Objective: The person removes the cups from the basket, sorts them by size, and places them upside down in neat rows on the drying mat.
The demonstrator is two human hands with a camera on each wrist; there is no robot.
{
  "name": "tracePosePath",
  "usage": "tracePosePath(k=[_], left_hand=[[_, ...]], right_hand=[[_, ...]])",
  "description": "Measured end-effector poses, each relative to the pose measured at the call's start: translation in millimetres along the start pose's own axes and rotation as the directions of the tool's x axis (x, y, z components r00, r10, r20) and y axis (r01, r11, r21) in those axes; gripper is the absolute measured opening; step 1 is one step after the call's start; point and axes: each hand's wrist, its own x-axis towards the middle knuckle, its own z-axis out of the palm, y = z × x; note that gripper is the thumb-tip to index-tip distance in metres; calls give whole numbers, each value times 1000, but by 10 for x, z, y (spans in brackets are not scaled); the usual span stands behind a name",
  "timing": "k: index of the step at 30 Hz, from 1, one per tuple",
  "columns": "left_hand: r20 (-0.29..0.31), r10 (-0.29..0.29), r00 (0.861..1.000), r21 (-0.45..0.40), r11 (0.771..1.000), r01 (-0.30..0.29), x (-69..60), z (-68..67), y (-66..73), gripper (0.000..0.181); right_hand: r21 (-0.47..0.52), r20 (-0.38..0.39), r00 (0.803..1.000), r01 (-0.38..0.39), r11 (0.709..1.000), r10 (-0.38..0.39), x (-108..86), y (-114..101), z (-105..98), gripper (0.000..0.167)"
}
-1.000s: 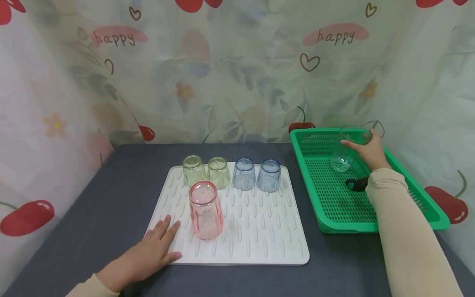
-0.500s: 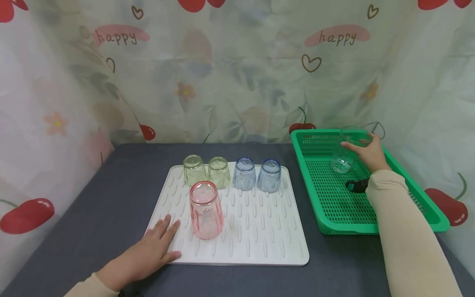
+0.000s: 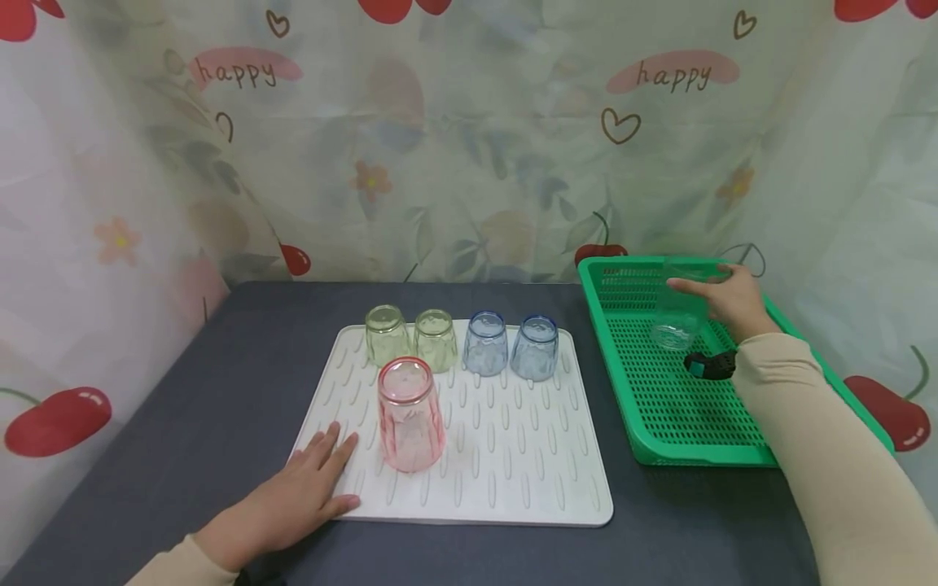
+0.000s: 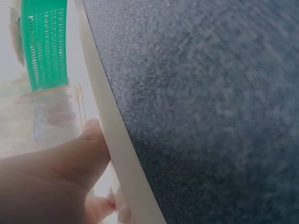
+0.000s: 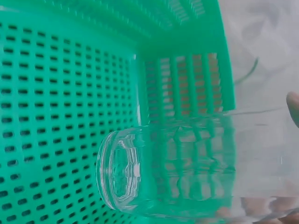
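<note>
In the head view my right hand (image 3: 736, 303) grips a clear drinking glass (image 3: 677, 324) near its top, thumb on the left side. The glass is upright inside the green basket (image 3: 637, 431), its base low over the basket floor; contact cannot be told. The right wrist view shows the glass (image 5: 187, 163) and its thick base closely. My left hand (image 3: 296, 488) lies with spread fingers on the left edge of a white draining mat (image 3: 513, 456). Beside it on the mat stands a pink glass (image 3: 412, 423). In the left wrist view, the thumb (image 4: 88, 154) touches the mat's edge.
Along the mat's back edge stand two green glasses (image 3: 386, 338) and two blue glasses (image 3: 485, 346), narrower ends up. A black strap-like band (image 3: 709, 365) is at my right wrist above the basket. A printed curtain (image 3: 469, 146) closes off the back and sides of the dark table (image 3: 220, 391).
My right hand and the clear glass have sunk slightly deeper into the basket. The head view has shifted a little; my left hand keeps its place on the mat.
</note>
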Motion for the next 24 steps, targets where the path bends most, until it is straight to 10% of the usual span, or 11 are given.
tracePosePath(k=[9, 16, 21, 24], left_hand=[[32, -6, 999, -118, 993, 10, 37, -72, -11, 89], [-19, -3, 1000, -221, 975, -1, -22, -452, 6, 82], [-137, -86, 987, -219, 974, 55, -110, -843, 115, 83], [-286, -107, 952, -222, 974, 43, -207, -1032, 192, 78]], right_hand=[[4, 13, 998, 63, 998, -63, -212, -336, -1, 116], [42, 34, 996, 81, 996, -82, -426, -640, -55, 107], [33, 29, 988, 149, 988, -150, -632, -814, -89, 93], [58, -2, 979, 202, 978, -202, -769, -903, -88, 85]])
